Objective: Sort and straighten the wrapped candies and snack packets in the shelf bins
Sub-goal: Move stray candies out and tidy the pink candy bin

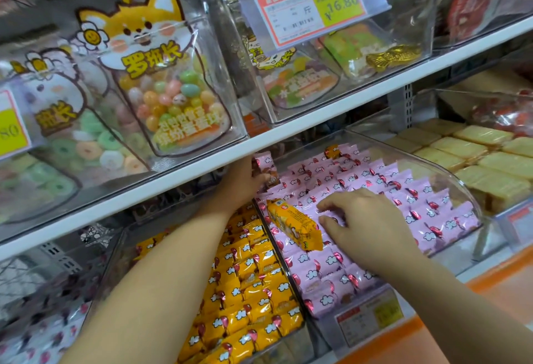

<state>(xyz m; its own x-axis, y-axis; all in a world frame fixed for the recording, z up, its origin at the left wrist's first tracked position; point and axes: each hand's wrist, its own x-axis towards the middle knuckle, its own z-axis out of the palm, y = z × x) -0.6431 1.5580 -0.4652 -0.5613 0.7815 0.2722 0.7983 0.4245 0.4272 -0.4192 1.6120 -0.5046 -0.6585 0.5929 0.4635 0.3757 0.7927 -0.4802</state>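
A clear bin point(450, 173) on the lower shelf holds several pink wrapped candies point(326, 259) in rows. One stray orange packet point(294, 223) lies slanted on top of them near the bin's left wall. My right hand point(366, 225) rests over the pink candies just right of that packet, its fingertips pinching a pink candy point(331, 215). My left hand point(245, 181) reaches to the bin's back left corner under the shelf edge and grips pink candies point(264, 161) there. The neighbouring bin to the left holds orange wrapped candies point(248, 285).
The white shelf board point(317, 124) hangs low over the back of the bins. Above it stand clear bins with candy bags point(170, 83) and a price tag point(314, 5). Yellow wafer packs point(473, 158) fill the bin on the right. A price label point(369, 317) fronts the pink bin.
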